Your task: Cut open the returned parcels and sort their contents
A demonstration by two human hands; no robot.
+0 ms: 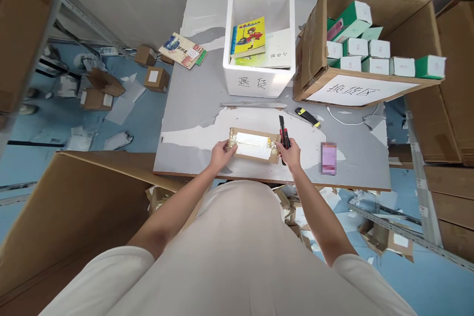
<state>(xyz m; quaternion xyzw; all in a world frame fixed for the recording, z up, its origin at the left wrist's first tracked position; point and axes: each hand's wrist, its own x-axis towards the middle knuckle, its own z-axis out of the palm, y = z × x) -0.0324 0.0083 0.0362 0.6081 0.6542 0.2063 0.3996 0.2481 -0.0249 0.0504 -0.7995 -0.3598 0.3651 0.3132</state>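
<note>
Lying mid-frame on the table point(192, 108), the parcel point(254, 144) is pinned at its left end by the left hand point(221, 154), fingers closed on it; right hand point(291, 152), arm outstretched, grips a red knife point(283, 134) at its right end.

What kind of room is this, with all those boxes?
Probably a parcel packing or returns room. A taped cardboard parcel lies on the table, a big carton holds small green-and-white boxes, and torn packaging litters the floor.

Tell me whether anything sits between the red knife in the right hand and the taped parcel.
Nothing visible does. The right hand holds the red knife right at the parcel's right end, while the left hand grips its left end.
</note>
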